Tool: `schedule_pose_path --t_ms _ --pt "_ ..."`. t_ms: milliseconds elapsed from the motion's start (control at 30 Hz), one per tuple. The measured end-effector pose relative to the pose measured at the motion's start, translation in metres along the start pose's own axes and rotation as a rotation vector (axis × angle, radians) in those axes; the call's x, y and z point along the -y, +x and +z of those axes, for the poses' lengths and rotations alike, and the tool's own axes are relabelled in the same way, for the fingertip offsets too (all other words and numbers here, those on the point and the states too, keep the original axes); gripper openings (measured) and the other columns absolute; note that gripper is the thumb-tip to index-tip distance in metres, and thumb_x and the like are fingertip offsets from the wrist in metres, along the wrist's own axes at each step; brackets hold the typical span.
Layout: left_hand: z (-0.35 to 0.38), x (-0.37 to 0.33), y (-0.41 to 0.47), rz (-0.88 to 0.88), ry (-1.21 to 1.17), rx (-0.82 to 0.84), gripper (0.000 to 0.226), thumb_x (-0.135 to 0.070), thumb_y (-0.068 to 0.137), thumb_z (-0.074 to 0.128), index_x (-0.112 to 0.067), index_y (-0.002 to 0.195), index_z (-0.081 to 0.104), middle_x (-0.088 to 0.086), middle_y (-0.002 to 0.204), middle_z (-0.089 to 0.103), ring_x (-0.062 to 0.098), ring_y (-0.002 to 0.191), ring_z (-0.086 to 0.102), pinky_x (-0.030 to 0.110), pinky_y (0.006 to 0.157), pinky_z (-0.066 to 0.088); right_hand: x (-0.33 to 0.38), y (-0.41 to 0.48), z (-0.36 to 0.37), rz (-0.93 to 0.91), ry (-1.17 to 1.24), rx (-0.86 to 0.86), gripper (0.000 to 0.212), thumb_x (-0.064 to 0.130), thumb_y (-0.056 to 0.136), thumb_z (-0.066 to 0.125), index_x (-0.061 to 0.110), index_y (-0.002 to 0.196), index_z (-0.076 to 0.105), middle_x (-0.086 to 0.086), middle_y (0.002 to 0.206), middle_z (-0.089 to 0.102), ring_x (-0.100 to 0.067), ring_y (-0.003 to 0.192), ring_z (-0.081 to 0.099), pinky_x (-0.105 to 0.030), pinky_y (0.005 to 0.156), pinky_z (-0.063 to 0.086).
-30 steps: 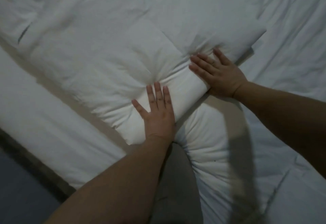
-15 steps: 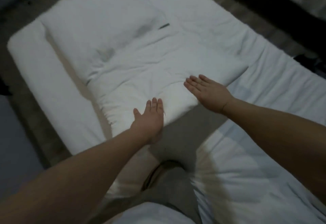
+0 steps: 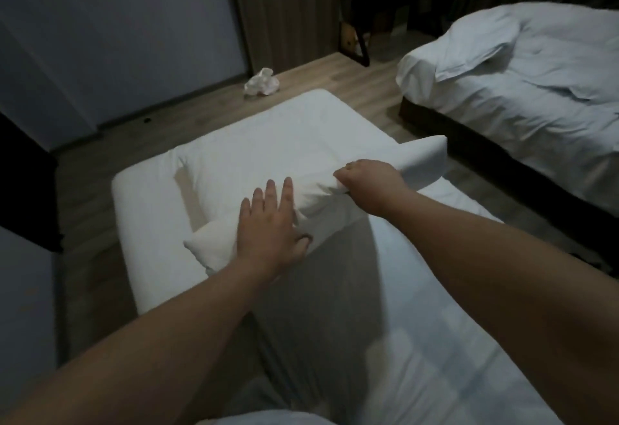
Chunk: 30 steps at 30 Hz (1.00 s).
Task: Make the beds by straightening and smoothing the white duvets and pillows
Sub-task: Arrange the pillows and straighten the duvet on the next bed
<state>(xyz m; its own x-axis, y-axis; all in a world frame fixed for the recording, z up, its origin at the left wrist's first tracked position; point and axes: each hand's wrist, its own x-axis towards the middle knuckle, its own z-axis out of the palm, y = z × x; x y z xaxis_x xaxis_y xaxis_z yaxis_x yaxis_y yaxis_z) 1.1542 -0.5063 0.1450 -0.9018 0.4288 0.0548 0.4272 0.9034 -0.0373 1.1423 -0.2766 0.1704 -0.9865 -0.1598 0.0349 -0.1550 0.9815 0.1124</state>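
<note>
Both forearms are bare and reach forward, the left rising from the lower left corner, the right coming in from the right edge. They converge, with the hands near each other but apart. The left hand [image 3: 268,227] lies palm down on the duvet [image 3: 268,143], its four fingers [image 3: 287,190] straight and slightly spread, pointing away from the body; the thumb bends out to the right at the fold's edge. The right hand [image 3: 366,180] is further forward, knuckles up, wrist bent slightly down, its fingers curled into a fist that grips a bunched edge of the duvet.
</note>
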Motion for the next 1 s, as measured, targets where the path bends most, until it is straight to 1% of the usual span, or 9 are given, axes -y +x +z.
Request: schedule_pose_path --t_ms 167,367,567,600,667,700,767,900,1000 --pt "-0.002 0.055 0.059 0.220 -0.032 -0.138 0.080 -0.050 0.093 0.063 -0.017 0.157 0.029 0.005 0.128 0.065 0.027 0.102 0.065 0.039 0.087 0.053 0.003 0.044 0.008 0.077 -0.008 -0.100 0.009 0.017 0.092 0.057 0.019 0.099 0.062 -0.002 0.095 0.067 -0.029 0.089 0.064 -0.033 0.065 0.046" --pt "-0.026 0.156 0.182 0.194 -0.123 -0.034 0.056 -0.054 0.094 0.057 -0.033 0.144 0.043 0.008 0.121 0.068 0.034 0.106 0.065 0.038 0.083 0.049 0.021 0.183 -0.011 0.032 -0.010 -0.312 0.019 -0.002 0.080 0.064 0.012 0.093 0.064 -0.009 0.085 0.069 -0.034 0.077 0.063 -0.041 0.081 0.047" --pt "-0.071 0.307 0.347 0.215 -0.479 0.102 0.020 -0.034 0.078 0.083 -0.023 0.090 0.071 0.000 0.087 0.072 0.021 0.089 0.068 0.022 0.061 0.043 0.048 0.397 -0.056 0.069 -0.076 -0.357 0.029 0.020 0.098 0.054 0.016 0.125 0.064 -0.012 0.124 0.068 -0.035 0.123 0.057 -0.054 0.122 0.022" --pt "-0.073 0.334 0.381 0.199 -0.488 0.110 0.018 -0.032 0.081 0.082 -0.023 0.094 0.072 0.001 0.091 0.072 0.021 0.093 0.069 0.018 0.064 0.043 0.056 0.434 -0.059 0.137 -0.096 -0.354 0.033 0.026 0.102 0.051 0.021 0.133 0.059 -0.010 0.138 0.060 -0.034 0.136 0.048 -0.056 0.124 0.016" --pt "-0.050 0.381 0.451 -0.014 -0.310 -0.030 0.027 -0.031 0.094 0.067 -0.026 0.120 0.067 0.005 0.116 0.072 0.026 0.117 0.063 0.028 0.097 0.045 0.074 0.492 -0.045 0.277 -0.106 -0.255 0.054 0.044 0.106 0.041 0.027 0.156 0.030 -0.010 0.166 0.022 -0.033 0.155 0.013 -0.060 0.124 0.001" --pt "-0.030 0.398 0.479 -0.228 -0.192 -0.120 0.035 -0.029 0.100 0.054 -0.027 0.135 0.058 0.007 0.132 0.065 0.029 0.132 0.053 0.043 0.115 0.032 0.083 0.510 -0.027 0.334 -0.085 -0.148 0.067 0.053 0.105 0.035 0.027 0.162 0.011 -0.009 0.170 0.000 -0.032 0.157 -0.004 -0.060 0.123 -0.005" --pt "0.027 0.404 0.496 -0.473 -0.129 -0.022 0.046 -0.031 0.104 0.037 -0.025 0.149 0.040 0.009 0.155 0.043 0.035 0.148 0.030 0.063 0.120 0.009 0.105 0.510 0.023 0.447 0.057 0.093 0.079 0.061 0.104 0.030 0.024 0.162 -0.009 -0.006 0.168 -0.018 -0.030 0.156 -0.013 -0.059 0.122 -0.008" --pt "0.148 0.390 0.455 -0.217 -0.293 0.421 0.059 -0.055 0.104 0.029 -0.035 0.158 0.021 -0.003 0.169 0.006 0.024 0.155 0.008 0.066 0.118 0.009 0.128 0.466 0.120 0.711 0.351 0.393 0.074 0.059 0.104 0.026 0.023 0.163 -0.004 -0.006 0.170 -0.010 -0.031 0.156 -0.002 -0.060 0.123 0.003" --pt "0.190 0.406 0.443 -0.208 -0.361 0.441 0.064 -0.064 0.102 0.020 -0.039 0.160 0.009 -0.008 0.170 -0.005 0.018 0.156 -0.005 0.063 0.121 0.002 0.136 0.440 0.168 1.007 0.600 0.442 0.086 0.070 0.099 0.028 0.026 0.161 -0.011 -0.007 0.170 -0.011 -0.034 0.155 0.005 -0.060 0.122 0.013"
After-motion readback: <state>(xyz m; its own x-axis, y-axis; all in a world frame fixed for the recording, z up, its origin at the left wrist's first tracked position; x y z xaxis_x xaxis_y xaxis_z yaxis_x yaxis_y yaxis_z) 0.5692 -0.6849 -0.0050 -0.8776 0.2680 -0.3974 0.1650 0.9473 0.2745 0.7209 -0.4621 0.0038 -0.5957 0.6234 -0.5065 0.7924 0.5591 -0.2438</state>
